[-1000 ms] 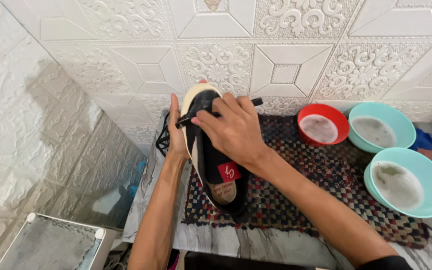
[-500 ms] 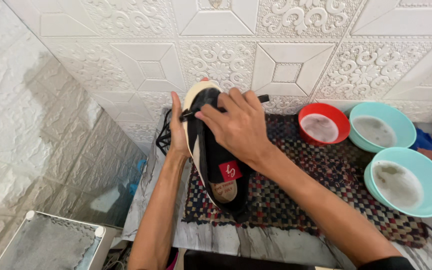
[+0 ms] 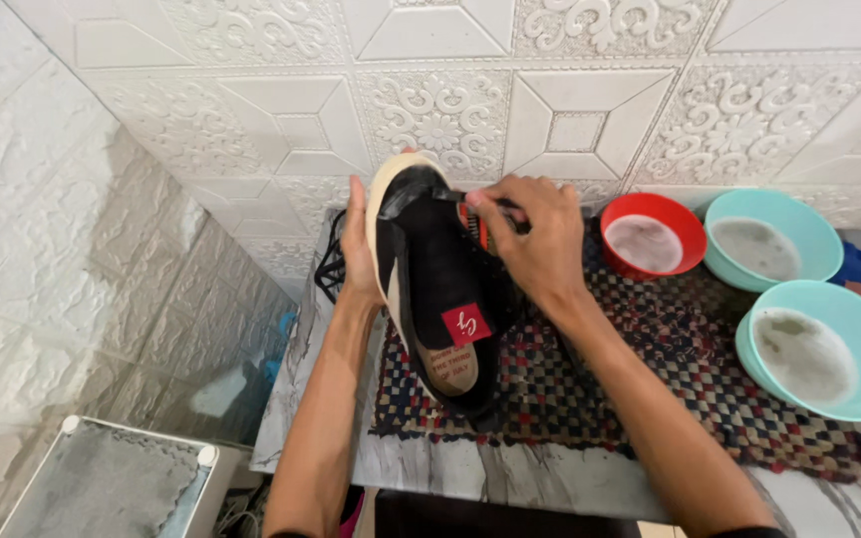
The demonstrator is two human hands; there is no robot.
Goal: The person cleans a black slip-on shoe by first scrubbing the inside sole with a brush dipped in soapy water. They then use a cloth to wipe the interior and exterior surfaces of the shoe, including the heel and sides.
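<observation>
Black shoe (image 3: 440, 289) w/ cream sole, held up on edge over the mat (image 3: 650, 389), toe up toward the wall (image 3: 251, 120), heel down by the mat's front-left corner. Red tag on the tongue, tan insole showing inside.

Left hand (image 3: 359, 249) wrapped round the sole side, thumb and fingers closed on the shoe, propping it from the left. Right hand (image 3: 535, 239) closed on a dark-handled brush (image 3: 480, 214), pressed against the toe area near the top; bristles hidden behind the fingers, so can't tell much abt the head. Bit of orange showing under the fingers.

Laces (image 3: 329, 264) hanging loose, black, just left of the shoe near the desk's left edge.

Mat = woven checker thing, red/white/dark, covering most of the desk (image 3: 510, 478), which is marble-look, front edge bare.

Toward the back-right: red bowl (image 3: 653, 234) w/ cloudy water, touching or nearly touching a teal bowl (image 3: 772, 239) right beside it. 2nd teal bowl (image 3: 824, 349) closer to the right edge, partly on the mat, also murky water inside.

Bottom left, off the desk: white-framed grey box (image 3: 102, 483), lower down. Embossed white tile panels on the wall behind everything.
</observation>
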